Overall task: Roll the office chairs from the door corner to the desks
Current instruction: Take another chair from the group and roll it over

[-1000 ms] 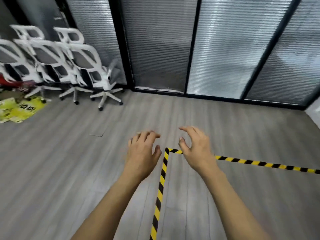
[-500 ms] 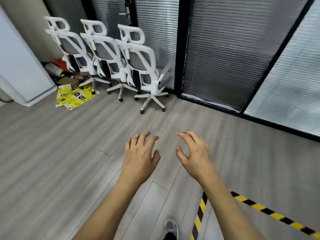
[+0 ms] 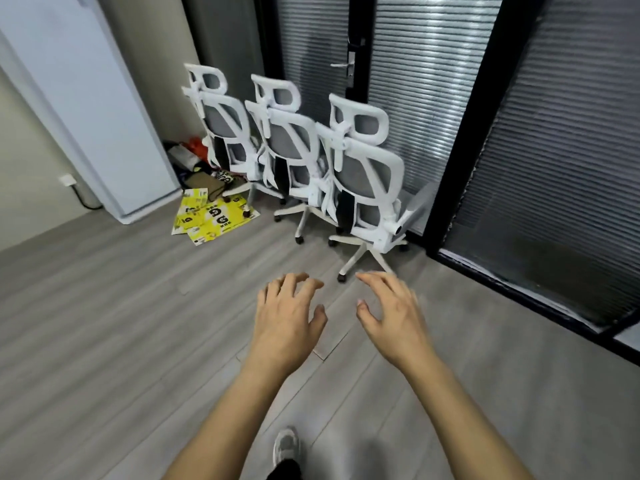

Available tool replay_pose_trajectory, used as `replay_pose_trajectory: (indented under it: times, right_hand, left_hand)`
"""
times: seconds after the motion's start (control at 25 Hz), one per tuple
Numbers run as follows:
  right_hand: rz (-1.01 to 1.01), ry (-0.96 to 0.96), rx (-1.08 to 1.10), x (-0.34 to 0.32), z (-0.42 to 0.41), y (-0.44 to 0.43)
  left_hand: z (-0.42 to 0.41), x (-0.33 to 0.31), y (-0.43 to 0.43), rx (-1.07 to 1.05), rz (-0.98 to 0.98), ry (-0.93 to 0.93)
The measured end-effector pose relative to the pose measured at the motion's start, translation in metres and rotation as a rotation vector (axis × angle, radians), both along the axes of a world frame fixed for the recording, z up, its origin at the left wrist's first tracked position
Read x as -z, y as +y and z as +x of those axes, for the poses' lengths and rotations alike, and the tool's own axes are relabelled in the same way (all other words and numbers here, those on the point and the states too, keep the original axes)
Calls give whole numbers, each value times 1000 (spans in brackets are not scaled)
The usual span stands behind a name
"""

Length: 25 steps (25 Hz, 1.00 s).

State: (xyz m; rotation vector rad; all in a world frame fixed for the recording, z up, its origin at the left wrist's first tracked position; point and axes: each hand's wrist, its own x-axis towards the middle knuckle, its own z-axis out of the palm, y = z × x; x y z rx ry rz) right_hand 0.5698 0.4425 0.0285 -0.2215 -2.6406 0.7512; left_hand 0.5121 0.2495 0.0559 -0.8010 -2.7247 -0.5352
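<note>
Approach stage. Drawn nearer than half a second ago to three white-framed grey-mesh office chairs (image 3: 294, 147), parked at far corner of grey plank floor (image 3: 104, 341) beside black-framed glass door (image 3: 357, 36). Left grip (image 3: 287, 323) and right grip (image 3: 394, 323) released, empty, outstretched toward nearest. No chair yet rolled.

The nearest chair (image 3: 367, 183), the middle chair (image 3: 290, 147) and the farthest chair (image 3: 225, 129) stand upright in a tight diagonal row in the corner by the door (image 3: 313, 57), with their backs to the camera. Each has a white frame, a grey mesh back, a looped headrest and a white star base on dark castors. The nearest chair's armrest seems tilted upward, though blur leaves that unsure.
</note>
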Motion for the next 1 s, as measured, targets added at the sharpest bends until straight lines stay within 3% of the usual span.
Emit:
replay_pose_trajectory:
  times: [0.28, 0.76, 1.0]
  right_hand:
    - [-58, 41, 128, 0, -232, 32]
    - [-168, 105, 380, 19, -544, 189]
    - [-64, -35, 483, 33, -654, 250]
  left_hand:
    - [-256, -3, 17, 70, 0, -23]
    - [-611, 10, 173, 277, -56, -83]
    - [-746, 29, 231, 341, -46, -119]
